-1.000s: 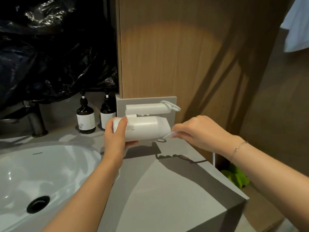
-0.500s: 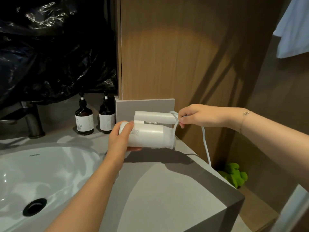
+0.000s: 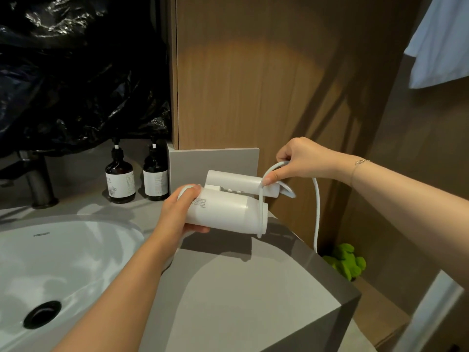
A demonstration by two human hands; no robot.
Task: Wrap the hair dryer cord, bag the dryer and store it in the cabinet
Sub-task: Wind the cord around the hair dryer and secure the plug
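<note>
Left hand grips the smooth, rigid dryer at mid-frame; right hand pinches the limp, springy cord, best held taut.

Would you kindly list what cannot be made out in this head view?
- White cord: its far end drops behind the grey countertop edge; plug unseen.
- Two dark pump bottles: label text too small.
- White hair dryer: rear end covered by the left hand.

One hair dryer, one cord, two bottles, one sink.
</note>
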